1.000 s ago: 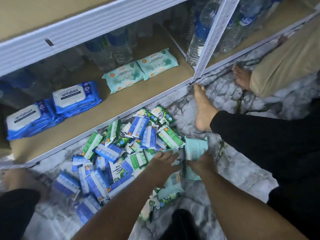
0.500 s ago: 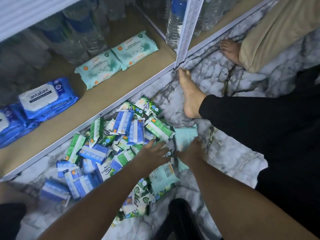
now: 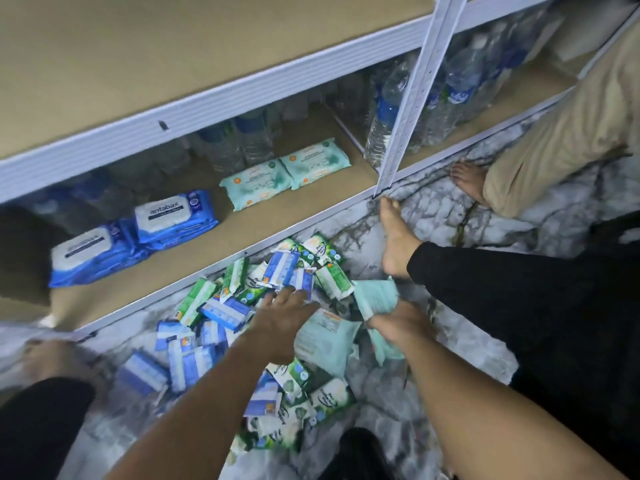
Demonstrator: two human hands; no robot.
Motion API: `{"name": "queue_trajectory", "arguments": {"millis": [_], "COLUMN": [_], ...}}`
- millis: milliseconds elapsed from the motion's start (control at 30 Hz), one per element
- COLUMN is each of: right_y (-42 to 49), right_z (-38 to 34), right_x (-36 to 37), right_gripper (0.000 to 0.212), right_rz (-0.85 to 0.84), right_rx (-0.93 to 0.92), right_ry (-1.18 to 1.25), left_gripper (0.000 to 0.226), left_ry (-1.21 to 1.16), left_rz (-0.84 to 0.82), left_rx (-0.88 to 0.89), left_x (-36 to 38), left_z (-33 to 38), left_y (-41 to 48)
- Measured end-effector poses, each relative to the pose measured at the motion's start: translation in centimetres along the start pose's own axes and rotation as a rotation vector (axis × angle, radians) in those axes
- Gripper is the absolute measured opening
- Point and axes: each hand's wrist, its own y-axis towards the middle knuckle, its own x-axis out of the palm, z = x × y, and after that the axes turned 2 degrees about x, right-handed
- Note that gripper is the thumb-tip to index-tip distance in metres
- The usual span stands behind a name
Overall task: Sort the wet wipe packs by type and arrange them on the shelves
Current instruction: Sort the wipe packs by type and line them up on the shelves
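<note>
Head view: two teal packs (image 3: 257,183), two blue stacks (image 3: 173,216) on shelf (image 3: 242,233).

- Left hand (image 3: 284,317) and left forearm (image 3: 194,403): bare, with skin uncovered down to the lower frame edge.
- Right hand (image 3: 394,322) and right forearm (image 3: 485,407): likewise bare to the frame edge.
- Right trouser leg (image 3: 519,299): plain black cloth, full length, hem at the ankle.
- Right foot (image 3: 394,237): bare, toes visible.
- Left trouser leg (image 3: 38,427): the same black cloth, blurred.
- Left foot (image 3: 52,358): bare, heavily blurred.
</note>
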Motion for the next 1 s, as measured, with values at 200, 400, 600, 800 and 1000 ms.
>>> {"name": "queue_trajectory", "arguments": {"millis": [200, 400, 600, 800, 1000], "right_y": [-3.2, -5.0, -4.3, -2.8, -2.7], "right_z": [-2.6, -4.3, -5.5, -6.6, -7.3], "right_x": [-2.8, 0.5, 3.5, 5.2, 6.8], "right_gripper": [0.06, 0.08, 0.067, 0.054, 0.029], "right_rz": [-0.298, -0.742, -0.942, -0.831, -0.246], "right_rx": [-0.187, -0.033, 0.12, 0.116, -0.234], "right_ry": [0.258, 0.628, 0.933, 0.758, 0.242], "left_gripper": [0.1, 0.086, 0.061, 0.024, 0.026], "left_ry": [-0.663, -1.447, -2.093, -1.872, -1.308], "left_rz": [0.027, 0.072, 0.171, 0.207, 0.31], "left_rx": [-0.413, -0.602, -0.647, -0.79, -0.885], "left_x": [0.0, 2.5, 3.8, 5.6, 6.9], "left_z": [-2.1, -3.9, -3.8, -5.3, -6.8], "left_y": [-5.5, -8.2, -8.0, -7.7, -7.3]}}
